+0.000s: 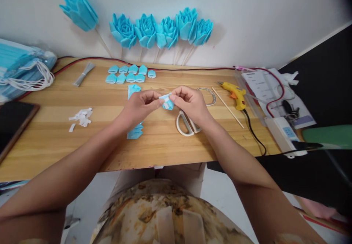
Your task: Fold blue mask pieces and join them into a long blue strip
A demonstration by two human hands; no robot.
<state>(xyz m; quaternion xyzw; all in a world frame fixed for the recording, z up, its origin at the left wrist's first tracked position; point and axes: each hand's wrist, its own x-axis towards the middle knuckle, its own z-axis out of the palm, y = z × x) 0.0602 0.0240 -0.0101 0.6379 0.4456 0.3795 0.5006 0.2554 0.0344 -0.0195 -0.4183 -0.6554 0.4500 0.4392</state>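
Between my two hands, above the middle of the table, is a small folded blue petal [168, 105] with a white side showing. My left hand [141, 104] pinches its left edge, and my right hand [189, 101] pinches its upper right edge. Scissors with white handles [184, 123] lie under my right hand, their blades hidden. Cut blue pieces [135, 131] lie below my left hand, and another blue piece [134, 89] shows just above it. Farther back, several finished blue petals [121, 78] are laid out in two rows.
Several blue flowers on sticks [147, 31] lean at the wall. A yellow glue gun [233, 94], a wooden stick [227, 107] and a tape roll [213, 95] lie right. White scraps [82, 117], thin strips [84, 74], a phone [16, 123] and bagged masks [24, 68] lie left. A power strip [284, 135] sits far right.
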